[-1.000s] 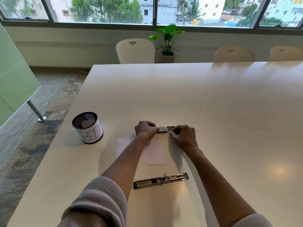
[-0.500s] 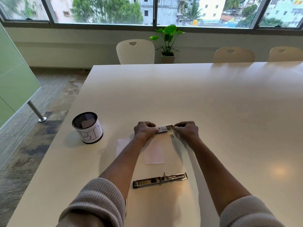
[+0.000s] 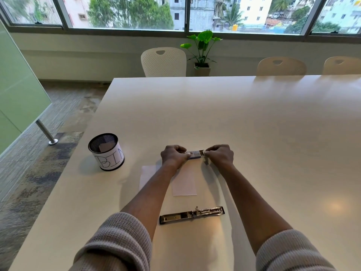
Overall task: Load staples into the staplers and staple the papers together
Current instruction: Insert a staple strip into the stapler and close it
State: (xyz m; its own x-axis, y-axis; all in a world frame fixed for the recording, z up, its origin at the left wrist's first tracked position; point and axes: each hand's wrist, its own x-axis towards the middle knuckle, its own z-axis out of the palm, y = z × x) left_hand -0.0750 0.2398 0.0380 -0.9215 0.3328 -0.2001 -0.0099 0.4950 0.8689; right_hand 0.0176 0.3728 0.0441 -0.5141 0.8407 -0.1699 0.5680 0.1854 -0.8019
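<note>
A small staple box (image 3: 194, 154) is held just above the white table (image 3: 254, 124). My left hand (image 3: 172, 156) grips its left end and my right hand (image 3: 220, 155) pinches its right end, where a small flap sticks out. A tiny dark piece (image 3: 206, 162) lies or hangs just below my right fingers; what it is I cannot tell. Two white papers (image 3: 184, 183) lie under my forearms. A metal stapler (image 3: 192, 214) lies opened flat near the table's front, between my arms.
A black mesh cup labelled BIN (image 3: 106, 151) stands to the left of the papers, with a slip of paper inside. The table's left edge runs close by it. Chairs (image 3: 163, 61) and a potted plant (image 3: 202, 49) stand beyond the far edge.
My right hand has shifted right along the box, from over its end to pinching the flap. The box now sits lifted slightly. The stapler and papers have not moved.
</note>
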